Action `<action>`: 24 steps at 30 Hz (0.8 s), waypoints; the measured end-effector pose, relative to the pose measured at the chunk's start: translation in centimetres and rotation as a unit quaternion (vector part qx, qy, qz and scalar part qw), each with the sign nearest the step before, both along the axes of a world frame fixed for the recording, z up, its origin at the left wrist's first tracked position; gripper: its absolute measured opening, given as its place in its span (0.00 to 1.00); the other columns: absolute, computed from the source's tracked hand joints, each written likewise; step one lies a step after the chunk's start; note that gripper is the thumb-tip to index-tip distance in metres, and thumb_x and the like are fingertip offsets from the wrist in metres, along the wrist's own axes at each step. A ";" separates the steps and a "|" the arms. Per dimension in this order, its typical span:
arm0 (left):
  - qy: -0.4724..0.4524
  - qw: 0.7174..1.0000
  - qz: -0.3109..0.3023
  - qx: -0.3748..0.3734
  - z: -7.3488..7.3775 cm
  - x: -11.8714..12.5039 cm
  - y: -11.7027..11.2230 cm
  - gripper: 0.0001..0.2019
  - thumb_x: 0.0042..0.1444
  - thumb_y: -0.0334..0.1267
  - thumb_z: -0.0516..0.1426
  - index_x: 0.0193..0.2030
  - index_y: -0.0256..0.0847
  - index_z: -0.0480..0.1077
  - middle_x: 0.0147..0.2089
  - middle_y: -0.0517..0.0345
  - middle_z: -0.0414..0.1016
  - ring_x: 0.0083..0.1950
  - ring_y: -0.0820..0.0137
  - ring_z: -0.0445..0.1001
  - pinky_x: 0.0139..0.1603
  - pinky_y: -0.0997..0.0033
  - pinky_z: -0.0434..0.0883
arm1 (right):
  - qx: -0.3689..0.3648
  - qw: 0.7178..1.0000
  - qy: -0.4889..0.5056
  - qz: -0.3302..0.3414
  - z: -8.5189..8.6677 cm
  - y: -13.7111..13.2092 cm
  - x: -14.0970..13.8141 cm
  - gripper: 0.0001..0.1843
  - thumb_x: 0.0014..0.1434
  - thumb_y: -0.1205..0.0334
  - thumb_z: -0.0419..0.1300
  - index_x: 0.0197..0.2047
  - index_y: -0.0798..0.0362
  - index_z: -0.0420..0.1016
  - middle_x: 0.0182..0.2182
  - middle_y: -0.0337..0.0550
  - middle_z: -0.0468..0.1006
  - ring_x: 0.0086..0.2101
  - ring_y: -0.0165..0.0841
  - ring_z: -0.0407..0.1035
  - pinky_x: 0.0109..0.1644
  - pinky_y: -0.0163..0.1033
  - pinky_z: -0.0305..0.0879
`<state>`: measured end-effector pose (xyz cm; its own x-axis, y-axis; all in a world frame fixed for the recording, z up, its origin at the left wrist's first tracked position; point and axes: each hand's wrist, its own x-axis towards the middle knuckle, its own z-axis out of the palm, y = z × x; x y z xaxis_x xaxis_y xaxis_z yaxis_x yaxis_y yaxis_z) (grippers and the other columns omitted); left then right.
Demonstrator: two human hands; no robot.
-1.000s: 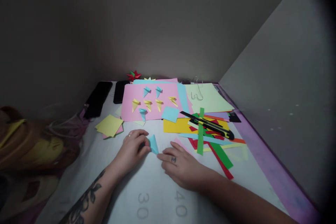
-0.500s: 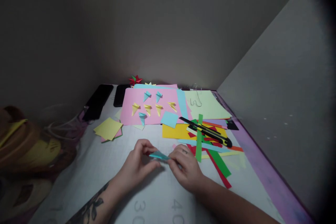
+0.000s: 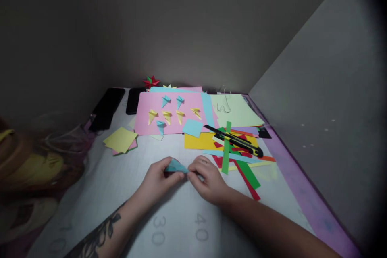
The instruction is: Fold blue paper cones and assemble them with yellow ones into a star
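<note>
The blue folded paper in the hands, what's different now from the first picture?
The blue folded paper turned: its narrow tip pointed toward the person, now rightward. The right hand, earlier stretched out at that tip, now pinches it. The left hand still holds the other end. The folded pieces on the pink sheet and the cutter stayed put.

Surface: your white tabletop, printed with grey numerals, a purple border along your right.
Back left: flat black rectangular objects.
Left: your stack of square yellow, pink and green papers.
Back centre: a pink rectangular paper sheet, layered with light-blue sheets.
Back right: pale green paper sheets.
Right: a golden-yellow rectangular paper; red and green paper strips angled towards you.
</note>
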<state>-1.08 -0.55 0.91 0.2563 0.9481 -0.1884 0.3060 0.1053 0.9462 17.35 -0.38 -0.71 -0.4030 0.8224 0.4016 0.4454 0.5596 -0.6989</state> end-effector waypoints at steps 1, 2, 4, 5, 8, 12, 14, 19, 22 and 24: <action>-0.019 1.000 -0.003 0.001 -0.1 0.1 0.0 0.05 0.49 0.36 0.59 0.32 0.37 0.70 0.30 0.59 0.73 0.33 0.71 0.69 0.34 0.73 0.66 | -0.007 1.000 0.006 -0.006 0.0 0.1 0.0 0.07 0.58 0.68 0.54 0.28 0.52 0.67 0.23 0.40 0.69 0.30 0.33 0.63 0.35 0.39 0.60; -0.036 0.999 0.001 0.003 -0.1 0.2 -0.1 0.05 0.49 0.35 0.59 0.33 0.37 0.70 0.31 0.59 0.73 0.34 0.71 0.69 0.35 0.73 0.66 | -0.014 1.000 0.011 -0.010 -0.1 0.1 0.0 0.08 0.58 0.69 0.53 0.28 0.52 0.66 0.23 0.40 0.69 0.29 0.33 0.63 0.35 0.39 0.60; -0.056 0.998 0.022 0.007 -0.3 0.3 -0.3 0.06 0.50 0.35 0.59 0.35 0.38 0.70 0.32 0.59 0.72 0.34 0.71 0.70 0.35 0.73 0.67 | -0.024 1.000 0.015 -0.014 -0.1 0.2 -0.1 0.08 0.57 0.69 0.54 0.27 0.52 0.66 0.23 0.39 0.68 0.29 0.32 0.63 0.34 0.38 0.60; -0.060 0.998 0.033 0.009 -0.4 0.4 -0.3 0.06 0.51 0.35 0.58 0.36 0.38 0.69 0.32 0.60 0.72 0.34 0.71 0.69 0.35 0.73 0.67 | -0.027 0.999 0.015 -0.013 -0.1 0.2 -0.2 0.08 0.57 0.69 0.54 0.27 0.51 0.65 0.23 0.39 0.68 0.29 0.32 0.63 0.34 0.38 0.60; -0.058 0.997 0.056 0.015 -0.6 0.5 -0.5 0.08 0.53 0.36 0.57 0.40 0.39 0.67 0.31 0.62 0.71 0.32 0.73 0.69 0.33 0.74 0.66 | -0.036 0.999 0.013 -0.004 -0.1 0.1 -0.3 0.07 0.55 0.69 0.55 0.26 0.51 0.65 0.23 0.39 0.69 0.29 0.32 0.64 0.34 0.38 0.61; -0.061 0.996 0.064 0.013 -0.9 0.6 -0.7 0.14 0.53 0.36 0.58 0.46 0.42 0.61 0.32 0.64 0.69 0.30 0.74 0.68 0.32 0.75 0.66 | -0.054 0.998 0.025 -0.011 -0.1 0.1 -0.5 0.09 0.55 0.68 0.55 0.24 0.51 0.64 0.21 0.37 0.68 0.27 0.30 0.63 0.35 0.37 0.61; -0.063 0.996 0.062 0.004 -0.9 0.7 -0.7 0.17 0.52 0.36 0.58 0.48 0.43 0.59 0.31 0.66 0.68 0.29 0.74 0.67 0.30 0.75 0.65 | -0.067 0.997 0.033 -0.019 -0.1 0.1 -0.6 0.10 0.55 0.68 0.55 0.22 0.52 0.62 0.20 0.36 0.66 0.24 0.29 0.61 0.34 0.36 0.60; -0.075 0.995 0.068 -0.009 -0.8 0.8 -0.8 0.20 0.51 0.36 0.59 0.49 0.43 0.57 0.32 0.65 0.69 0.28 0.74 0.68 0.28 0.75 0.65 | -0.077 0.996 0.037 -0.013 -0.2 0.2 -0.8 0.11 0.52 0.70 0.54 0.20 0.52 0.61 0.19 0.35 0.66 0.24 0.28 0.62 0.33 0.35 0.60; -0.067 0.994 0.080 -0.008 -0.7 0.9 -0.8 0.18 0.50 0.36 0.59 0.47 0.42 0.59 0.29 0.66 0.69 0.27 0.75 0.67 0.28 0.76 0.65 | -0.068 0.997 0.036 0.001 -0.3 0.2 -0.9 0.11 0.52 0.71 0.54 0.21 0.52 0.62 0.19 0.36 0.66 0.24 0.28 0.62 0.32 0.35 0.59; -0.072 0.993 0.096 -0.004 -0.6 0.8 -0.6 0.16 0.50 0.36 0.60 0.44 0.42 0.60 0.28 0.67 0.68 0.27 0.75 0.67 0.27 0.77 0.65 | -0.064 0.997 0.038 0.004 -0.3 0.2 -0.8 0.10 0.53 0.71 0.54 0.21 0.52 0.64 0.19 0.36 0.67 0.25 0.29 0.63 0.33 0.35 0.60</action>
<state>-0.25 -1.16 0.27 0.0950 0.9808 -0.1701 0.1408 0.1559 0.9777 16.52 -0.21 -0.98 -0.3817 0.8659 0.3233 0.3847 0.4669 -0.7963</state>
